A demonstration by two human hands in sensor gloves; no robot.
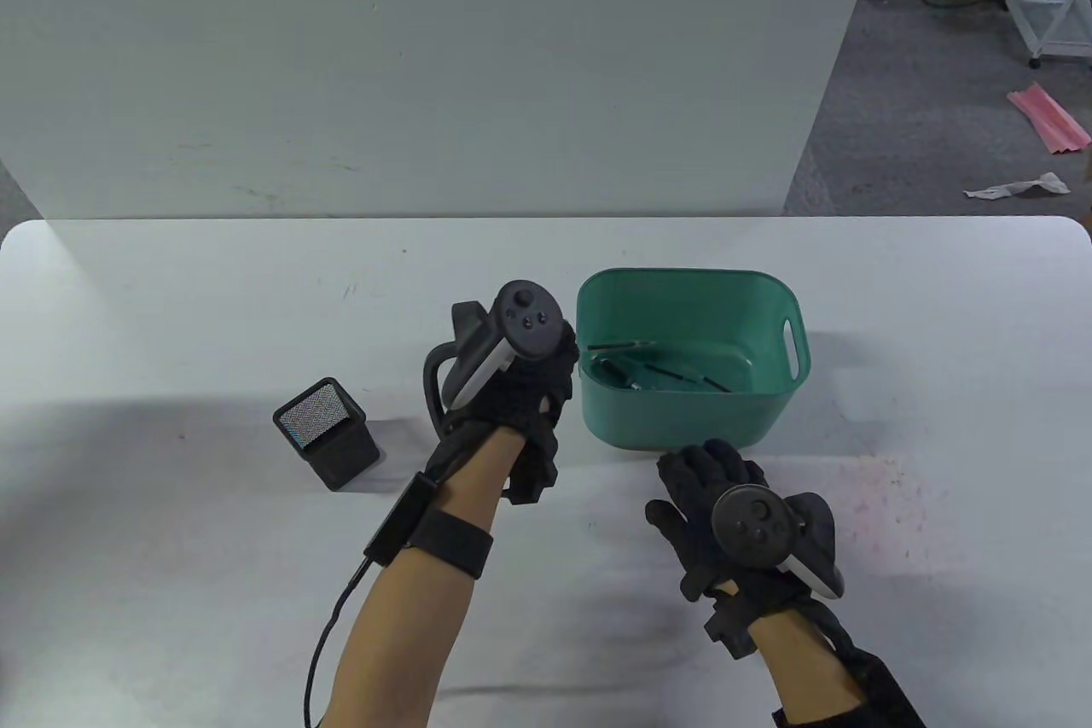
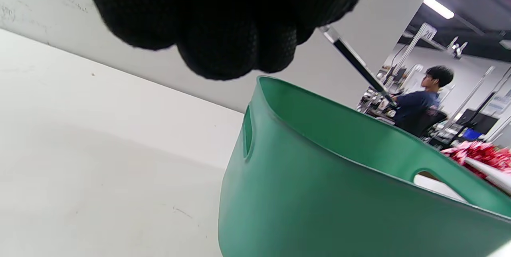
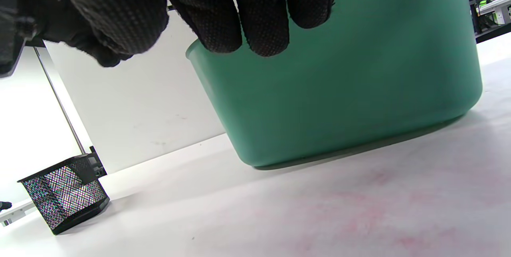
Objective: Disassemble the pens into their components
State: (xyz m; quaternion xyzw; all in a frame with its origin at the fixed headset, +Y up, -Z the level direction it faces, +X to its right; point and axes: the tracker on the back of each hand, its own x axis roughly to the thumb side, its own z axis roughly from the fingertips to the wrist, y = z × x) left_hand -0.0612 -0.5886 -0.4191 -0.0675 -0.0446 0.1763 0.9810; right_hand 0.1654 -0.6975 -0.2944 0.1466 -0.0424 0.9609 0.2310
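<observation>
My left hand (image 1: 559,365) is curled at the left rim of the green tub (image 1: 768,412) and grips a thin pen (image 1: 618,347), which sticks out over the tub's inside. The left wrist view shows the fist (image 2: 223,29) with the clear-and-black pen (image 2: 355,63) slanting out above the tub's rim (image 2: 319,105). Several dark pen parts (image 1: 674,376) lie on the tub's floor. My right hand (image 1: 708,472) rests on the table just in front of the tub, fingers relaxed and holding nothing. In the right wrist view its fingers (image 3: 263,17) hang before the tub wall (image 3: 359,89).
A black mesh pen holder (image 1: 327,431) stands on the table left of my left hand, also seen in the right wrist view (image 3: 64,199). A white board closes off the table's far side. A person (image 2: 419,101) sits far in the background.
</observation>
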